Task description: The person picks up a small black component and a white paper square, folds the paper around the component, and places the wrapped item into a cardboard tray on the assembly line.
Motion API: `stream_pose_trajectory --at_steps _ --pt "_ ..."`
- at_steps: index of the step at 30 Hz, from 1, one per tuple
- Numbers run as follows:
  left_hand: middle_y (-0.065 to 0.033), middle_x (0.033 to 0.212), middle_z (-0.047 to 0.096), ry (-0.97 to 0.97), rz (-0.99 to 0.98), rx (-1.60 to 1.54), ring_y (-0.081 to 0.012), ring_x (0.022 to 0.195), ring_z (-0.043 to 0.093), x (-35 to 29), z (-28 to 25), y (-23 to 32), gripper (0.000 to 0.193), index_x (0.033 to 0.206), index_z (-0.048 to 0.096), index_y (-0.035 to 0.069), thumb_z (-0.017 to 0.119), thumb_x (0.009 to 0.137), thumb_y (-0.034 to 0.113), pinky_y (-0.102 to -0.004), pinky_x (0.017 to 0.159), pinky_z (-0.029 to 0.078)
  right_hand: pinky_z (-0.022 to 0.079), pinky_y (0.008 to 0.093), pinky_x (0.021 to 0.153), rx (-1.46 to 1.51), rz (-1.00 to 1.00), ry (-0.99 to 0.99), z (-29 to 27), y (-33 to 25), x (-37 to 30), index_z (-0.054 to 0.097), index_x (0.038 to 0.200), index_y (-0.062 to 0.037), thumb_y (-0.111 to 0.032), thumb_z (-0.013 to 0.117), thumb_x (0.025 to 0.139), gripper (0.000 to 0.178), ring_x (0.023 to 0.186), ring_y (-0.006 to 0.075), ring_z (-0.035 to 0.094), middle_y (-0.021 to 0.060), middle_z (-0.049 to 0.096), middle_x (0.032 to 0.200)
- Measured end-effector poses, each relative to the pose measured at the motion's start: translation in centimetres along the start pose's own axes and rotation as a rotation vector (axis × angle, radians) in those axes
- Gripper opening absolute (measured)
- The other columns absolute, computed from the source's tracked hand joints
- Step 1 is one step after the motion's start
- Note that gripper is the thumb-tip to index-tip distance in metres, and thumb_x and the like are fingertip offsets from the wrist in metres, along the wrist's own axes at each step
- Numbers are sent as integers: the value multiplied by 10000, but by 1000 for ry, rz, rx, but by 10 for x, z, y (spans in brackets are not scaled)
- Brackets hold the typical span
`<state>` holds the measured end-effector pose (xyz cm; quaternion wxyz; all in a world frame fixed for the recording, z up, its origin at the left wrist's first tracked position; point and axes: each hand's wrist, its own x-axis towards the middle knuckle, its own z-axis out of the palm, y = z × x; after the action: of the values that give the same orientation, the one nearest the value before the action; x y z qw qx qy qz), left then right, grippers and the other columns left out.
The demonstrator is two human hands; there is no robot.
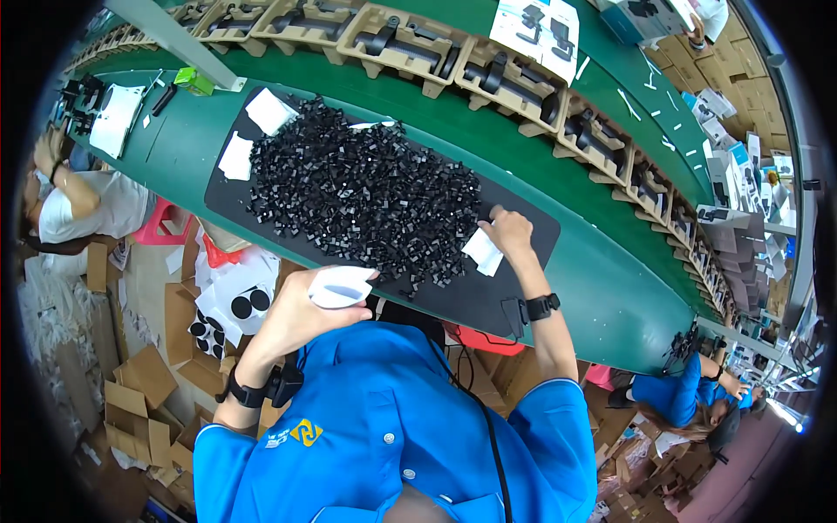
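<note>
My left hand (pixel 301 305) is closed round a small white paper pouch (pixel 340 289), held above the near edge of the table with its mouth spread. My right hand (pixel 510 234) is at the right end of a wide heap of small black plastic parts (pixel 366 183), thumb and fingertips curled together. Whatever they pinch is too small to make out. Just under this hand lies a white paper piece (pixel 482 253). The heap is spread over a dark grey mat (pixel 532 231). More white paper pieces (pixel 235 159) lie at its left end.
Beyond the mat, a green conveyor carries a row of cardboard trays (pixel 401 48) with black parts. A green box (pixel 193 82) stands at the far left of the table. Co-workers sit at left (pixel 96 200) and right (pixel 684 392). Opened cartons (pixel 139 414) crowd the floor.
</note>
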<state>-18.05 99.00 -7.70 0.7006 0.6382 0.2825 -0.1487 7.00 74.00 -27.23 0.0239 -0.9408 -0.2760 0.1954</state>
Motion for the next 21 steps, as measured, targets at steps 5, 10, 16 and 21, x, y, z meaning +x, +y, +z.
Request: stream_pose_trajectory --at_steps 5,10,16,21 --pt "-16 862 666 59 10 -37 -52 758 593 6 5 -6 399 1129 629 15 731 743 32 -200 645 486 521 444 697 -165 -39 -190 5 -3 6 637 826 -80 -355 717 702 312 814 324 656 153 663 772" --pt "-16 853 666 65 -49 -80 -50 717 593 18 12 -1 395 1125 632 18 730 743 32 -196 584 483 528 430 731 -137 -18 -245 28 8 14 669 815 -72 -278 718 691 244 822 328 660 157 674 816" --pt "-15 846 666 102 -59 -88 -61 717 605 25 13 5 404 1134 627 19 729 744 31 -200 606 503 525 415 760 322 37 -272 16 11 5 697 808 -93 -172 649 687 153 845 329 647 173 668 840" --pt "-26 886 670 62 23 -88 -70 791 618 32 14 6 415 1148 623 29 730 747 39 -220 714 519 537 386 679 193 -125 -36 17 11 12 692 853 -63 -189 636 744 176 730 276 654 162 665 797"
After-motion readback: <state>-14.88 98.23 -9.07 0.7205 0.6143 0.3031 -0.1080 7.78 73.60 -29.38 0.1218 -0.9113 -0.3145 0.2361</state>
